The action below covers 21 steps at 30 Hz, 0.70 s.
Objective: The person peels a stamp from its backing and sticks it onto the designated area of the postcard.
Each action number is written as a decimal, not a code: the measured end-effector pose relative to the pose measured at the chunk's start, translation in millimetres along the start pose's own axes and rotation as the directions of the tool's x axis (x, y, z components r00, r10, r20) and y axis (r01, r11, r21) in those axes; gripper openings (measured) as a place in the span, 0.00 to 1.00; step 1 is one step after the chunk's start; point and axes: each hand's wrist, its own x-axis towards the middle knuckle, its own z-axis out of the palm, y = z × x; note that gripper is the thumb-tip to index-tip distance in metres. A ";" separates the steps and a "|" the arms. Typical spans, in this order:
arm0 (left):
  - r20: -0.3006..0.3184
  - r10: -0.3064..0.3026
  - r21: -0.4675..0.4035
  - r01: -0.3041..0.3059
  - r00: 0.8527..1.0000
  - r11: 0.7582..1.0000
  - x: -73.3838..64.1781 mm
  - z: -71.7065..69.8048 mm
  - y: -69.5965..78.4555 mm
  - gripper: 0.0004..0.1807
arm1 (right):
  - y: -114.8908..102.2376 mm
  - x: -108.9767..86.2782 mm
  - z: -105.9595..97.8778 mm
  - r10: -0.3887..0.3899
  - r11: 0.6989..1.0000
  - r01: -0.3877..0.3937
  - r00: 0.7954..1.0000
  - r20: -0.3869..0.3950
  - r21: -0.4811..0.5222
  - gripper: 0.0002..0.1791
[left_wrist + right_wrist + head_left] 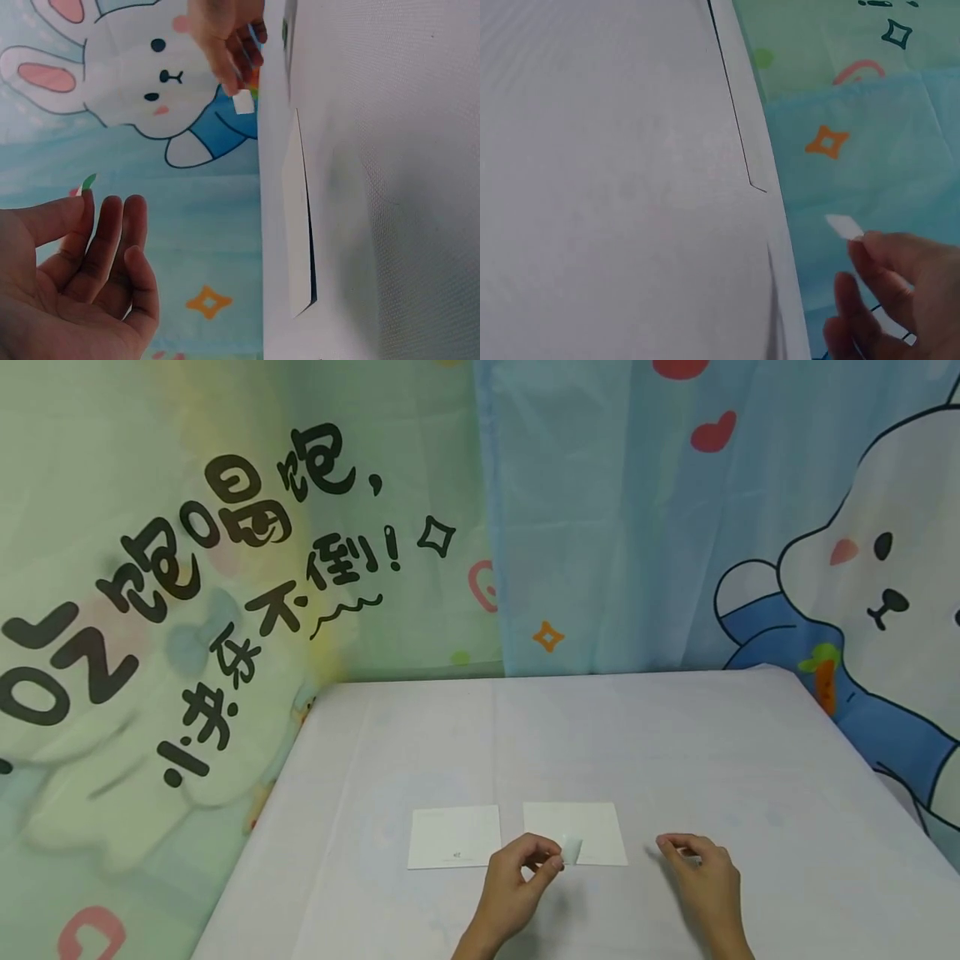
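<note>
Between thumb and index finger my left hand (517,881) pinches a small thin pale-green piece (572,850). In the left wrist view that piece (88,182) shows as a green tip above the fingertips, the other fingers loosely bent. Off to the right, my right hand (705,872) is raised over the table. It pinches a small white slip (844,225) by one end, which the left wrist view also catches. Two white cards lie side by side: the right card (540,817) is partly overlapped by the green piece, and the left card (453,831) has a tiny print near its lower edge.
A white cloth covers the table (375,752), whose far edge meets printed curtains. The green curtain (420,443) hangs at the left with black lettering. On the blue curtain (600,527) at the right is a large cartoon bear-like figure.
</note>
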 end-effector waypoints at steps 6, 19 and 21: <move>0.003 -0.013 0.002 0.013 1.000 1.000 -0.3 0.1 0.7 0.04 | 11.5 1.0 8.7 0.028 0.997 -0.031 0.998 -0.052 -0.064 0.08; 0.012 -0.023 0.010 0.023 1.000 1.000 -1.3 0.8 2.6 0.05 | 27.3 4.7 14.1 0.006 0.979 -0.034 0.991 -0.136 -0.201 0.08; 0.013 -0.023 0.010 0.023 1.000 1.000 -1.2 1.2 2.6 0.05 | 28.7 5.3 14.6 0.004 0.977 -0.035 0.989 -0.146 -0.211 0.08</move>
